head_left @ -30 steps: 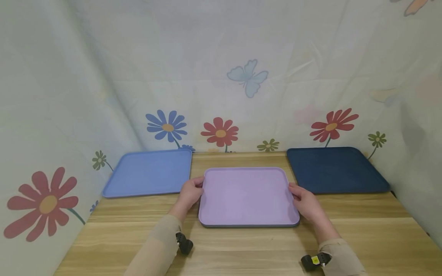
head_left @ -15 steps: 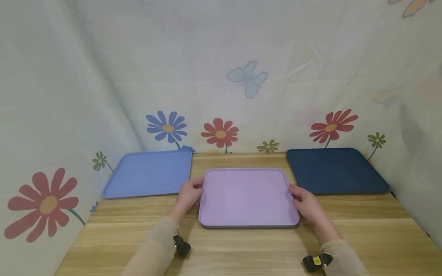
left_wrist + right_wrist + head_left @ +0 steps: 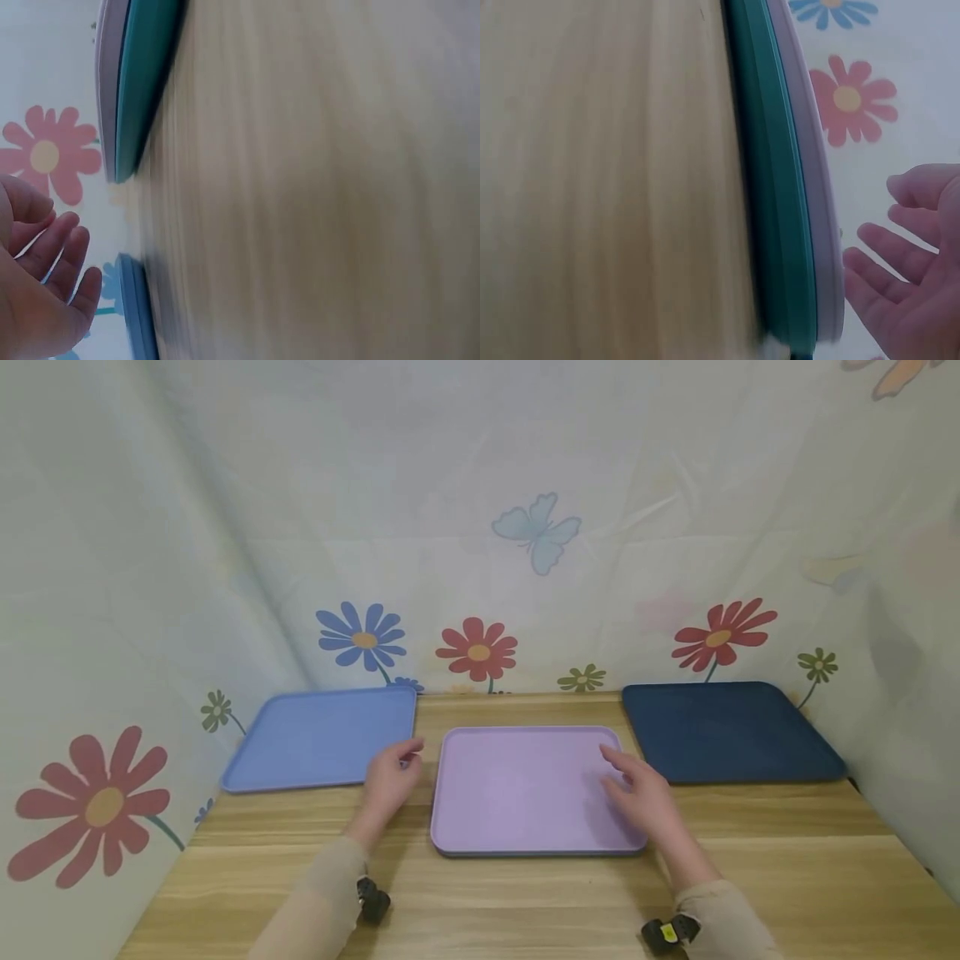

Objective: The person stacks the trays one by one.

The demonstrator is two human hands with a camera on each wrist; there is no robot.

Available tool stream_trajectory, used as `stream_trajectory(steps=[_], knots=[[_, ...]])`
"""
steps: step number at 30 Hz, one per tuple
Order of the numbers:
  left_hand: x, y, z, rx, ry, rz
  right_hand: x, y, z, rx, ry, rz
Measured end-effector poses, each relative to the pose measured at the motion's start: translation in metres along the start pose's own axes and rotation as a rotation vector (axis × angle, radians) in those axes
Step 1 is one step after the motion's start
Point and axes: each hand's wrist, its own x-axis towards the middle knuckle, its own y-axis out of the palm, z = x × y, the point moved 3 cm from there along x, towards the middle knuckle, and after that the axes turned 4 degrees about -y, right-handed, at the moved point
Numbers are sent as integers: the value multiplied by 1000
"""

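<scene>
bench (image 3: 510, 910): wood-grained, its near part running in under both forearms
sleeves (image 3: 311, 902): beige, a small black camera (image 3: 372, 900) strapped at each wrist
right hand (image 3: 643, 793): above the right side of the lilac tray (image 3: 525, 789), thumb and fingers parted fairly wide, loosely bent, with nothing between them; whether a fingertip brushes the rim, I cannot tell
left hand (image 3: 390, 777): off the tray's left edge, fingers loosely curved, a narrower gap to the thumb, holding nothing
lilac tray: mid-bench, lying flat on top of a teal tray (image 3: 142, 82), edges closely lined up; whether more trays sit beneath is hard to tell
pair's risk: a low sweep of the right hand could catch the rim and push the upper tray askew, since it appears merely to rest on the one below
blue tray (image 3: 322, 739): back left, slightly angled; the left hand is near its front right corner, so drawing back carelessly might nudge it
navy tray (image 3: 731, 731): back right, flat, beyond the right hand; a wide outward swing could bump it
cloth (image 3: 420, 485): flower-printed, hanging behind everything
</scene>
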Motion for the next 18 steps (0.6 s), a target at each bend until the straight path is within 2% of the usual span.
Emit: stream_trajectory(steps=[3,9,14,18], knots=[[-1,-10,6,81,43,5,4,9,6,31,-65,0],[0,-27,24,261,96,11,12,22,18,15,-148,33],[0,-41,34,295,141,-17,15,31,29,21,-185,52],[-1,-48,38,324,173,-36,16,38,36,32,-175,82]])
